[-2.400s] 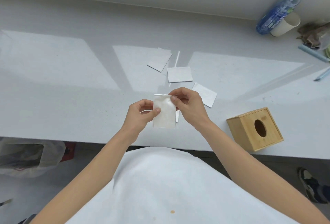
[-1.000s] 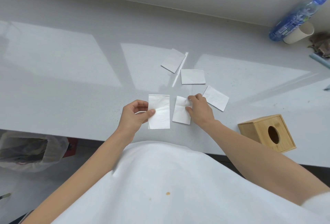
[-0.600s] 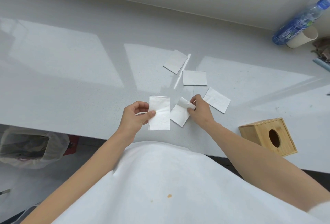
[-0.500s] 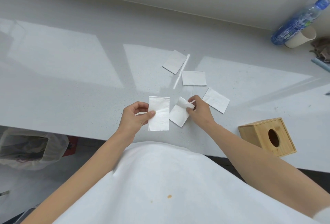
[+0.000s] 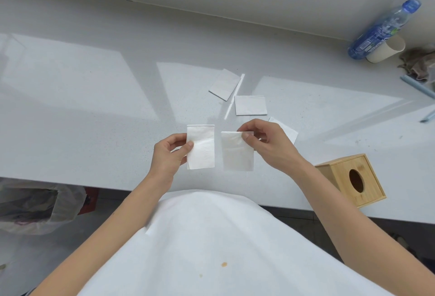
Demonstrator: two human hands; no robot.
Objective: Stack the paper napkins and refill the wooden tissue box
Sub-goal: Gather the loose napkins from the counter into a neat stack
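The left hand [image 5: 170, 154] pinches one napkin [image 5: 201, 147] by its left edge; the right hand [image 5: 268, 145] pinches a second napkin [image 5: 237, 152] at its top. Both hang upright, side by side, apart. The box [image 5: 350, 179] stands right, on the surface [image 5: 94, 107].

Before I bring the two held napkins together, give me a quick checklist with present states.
1. Left hand grips its napkin: ok.
2. Right hand pinches the second napkin at its top edge: ok.
3. Held napkins apart, not overlapping: ok.
4. Both hang roughly upright, edges parallel: ok.
5. Loose napkins left on the counter: not ok, three remain.
6. Wooden tissue box contents: cannot tell.
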